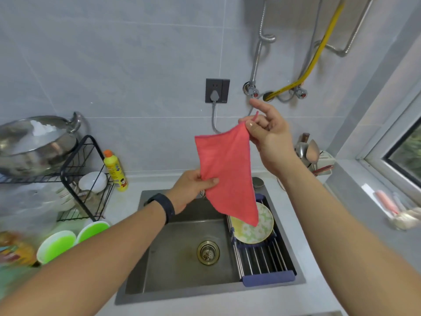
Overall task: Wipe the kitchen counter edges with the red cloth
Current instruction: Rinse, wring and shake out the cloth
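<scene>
**Red cloth held spread above the sink, counter edges not yet touched**

Both forearms are reaching in from the bottom of the view, nearest the camera, and meeting over the basin. At about 9 o'clock from the cloth, the left hand (193, 188), with a dark band on its wrist, is gripping the red cloth (225, 172) by its left edge, thumb lying on the front. At 1 o'clock, the right hand (268, 137) is pinching the top corner between thumb and curled fingers, its index finger sticking up free. Held this way, the cloth is hanging taut between two grips, probably being opened out or readied for folding before wiping; it is touching no surface. Its fabric is looking soft and napped, like microfibre, with a stitched hem, and its lower corner is tapering to a point.

Directly beneath, the brushed steel sink (173, 258) with a brass-toned drain strainer (208, 252) is lying open. At 4 o'clock, a green-patterned plate (264, 229) is resting on a rod-type roll-up drying rack (262, 263). The pale, smooth counter (303, 242) is framing the sink. At 9 o'clock, a yellow detergent bottle (115, 171) is standing beside a black wire dish rack (79, 174).
</scene>
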A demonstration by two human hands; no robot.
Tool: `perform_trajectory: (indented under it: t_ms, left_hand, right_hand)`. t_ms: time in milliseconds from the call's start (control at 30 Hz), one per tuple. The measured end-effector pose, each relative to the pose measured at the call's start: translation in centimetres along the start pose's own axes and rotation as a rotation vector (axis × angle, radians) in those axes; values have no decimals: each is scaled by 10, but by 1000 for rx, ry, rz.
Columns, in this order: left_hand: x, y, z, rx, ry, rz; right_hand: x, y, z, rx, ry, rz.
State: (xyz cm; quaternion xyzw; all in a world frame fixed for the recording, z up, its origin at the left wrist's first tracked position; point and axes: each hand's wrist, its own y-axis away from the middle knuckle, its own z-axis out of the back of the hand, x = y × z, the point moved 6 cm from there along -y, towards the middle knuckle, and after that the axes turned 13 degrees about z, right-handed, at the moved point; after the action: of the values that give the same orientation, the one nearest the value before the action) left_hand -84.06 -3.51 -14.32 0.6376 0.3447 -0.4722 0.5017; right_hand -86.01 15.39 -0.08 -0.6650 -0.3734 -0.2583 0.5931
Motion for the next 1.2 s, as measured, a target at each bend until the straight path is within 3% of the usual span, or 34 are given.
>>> perform_trajectory:
  t_ms: [100, 200, 267, 367, 467, 667, 733, 833, 967, 1100, 1200]
  left_hand:
    - [-9, 0, -9, 86, 181, 0]
    - [-16, -1, -12, 49, 320, 43]
    - [-17, -1, -11, 13, 346, 39]
    - [-10, 3, -4, 45, 354, 29]
    - [10, 7, 2, 75, 270, 137]
    - [39, -2, 18, -132, 243, 257]
    - [48, -1, 17, -113, 183, 316]
    - [51, -3, 19, -38, 265, 271]
    - [62, -1, 21, -6, -201, 271]
    - [66, -2, 28, -75, 78, 237]
    - [62, -2, 29, -136, 163, 171]
  right_hand:
    - [-28, 1, 23, -225, -116, -213]
    - [-82, 63, 8, 6, -244, -804]
    - [-100, 107, 0, 117, -341, -998]
    - [-116, 120, 7, 58, -376, -930]
    - [-119, 109, 11, 4, -329, -796]
    - [-125, 112, 19, -4, -236, -706]
    - [-126, 115, 18, -10, -211, -700]
    - [-131, 108, 24, -95, -252, -654]
    - [-146, 130, 36, 82, 187, -839]
    - [-149, 131, 42, -26, -88, -796]
    - [-148, 135, 41, 36, -59, -758]
